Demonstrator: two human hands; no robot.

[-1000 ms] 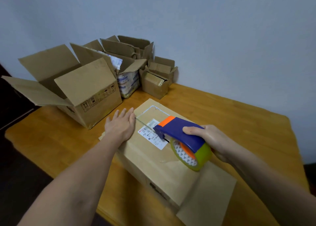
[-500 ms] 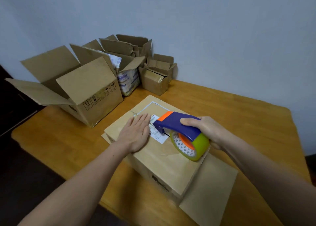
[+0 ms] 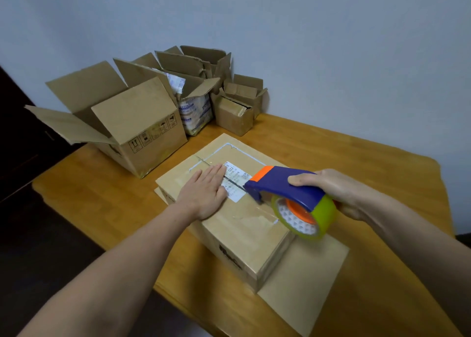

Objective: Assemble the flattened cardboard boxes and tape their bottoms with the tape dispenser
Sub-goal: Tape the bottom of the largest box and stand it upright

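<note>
Far left on the wooden tabletop: a large open cardboard box stands upright with its flaps spread. Handling symbols are printed on its near side.

Just right of it, by the wall: a second open box, with a printed plastic package showing at its front. Next right: a small open box, flaps up.

Centre, nearer the camera: the work box sits with a closed face up. One loose flap lies flat on the tabletop at its near right side. A white shipping label straddles the centre seam, and glossy clear tape shows on the top face near the dispenser.

Left hand: palm down, flat on the top face of the work box, fingers straight and together. The fingertips overlap the left edge of the label. It grips nothing.

Right of the label: tape dispenser, blue body, orange nose, yellow-green tape roll on an orange hub. Its front end meets the top face at the seam, and the roll overhangs the right edge of the box.

Right hand: fingers curled round the dispenser handle, thumb on top, holding it firmly.
</note>
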